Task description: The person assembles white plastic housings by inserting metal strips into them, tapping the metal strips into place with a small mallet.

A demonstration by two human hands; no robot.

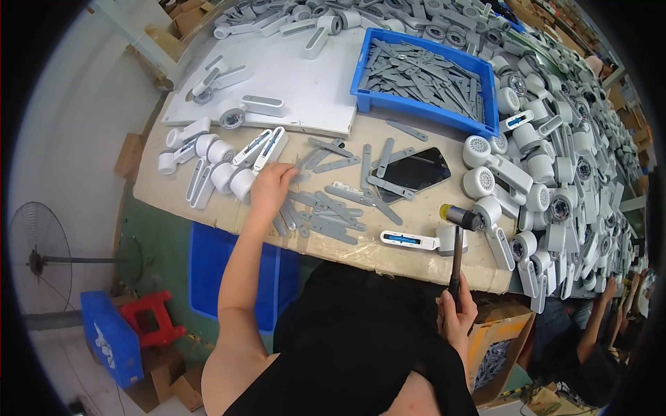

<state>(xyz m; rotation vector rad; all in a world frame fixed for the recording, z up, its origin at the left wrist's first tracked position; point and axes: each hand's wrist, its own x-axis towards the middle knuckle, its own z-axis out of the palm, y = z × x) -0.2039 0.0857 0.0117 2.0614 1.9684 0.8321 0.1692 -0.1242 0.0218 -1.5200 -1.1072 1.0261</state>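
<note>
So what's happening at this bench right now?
A person works at a cluttered bench. The left hand reaches into loose grey plastic strips lying on the bench top, fingers on them. The right hand grips a small mallet by its handle, head up near a white handheld fan part. A dark phone lies among the strips, a blue tray holds more, and white fan parts are heaped to the right.

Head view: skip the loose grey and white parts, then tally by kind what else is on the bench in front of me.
Flat black smartphone: 1
Small black-handled hammer, gripped by the fingers of the right hand: 1
Blue plastic tray of grey strips: 1
Total: 3
</note>
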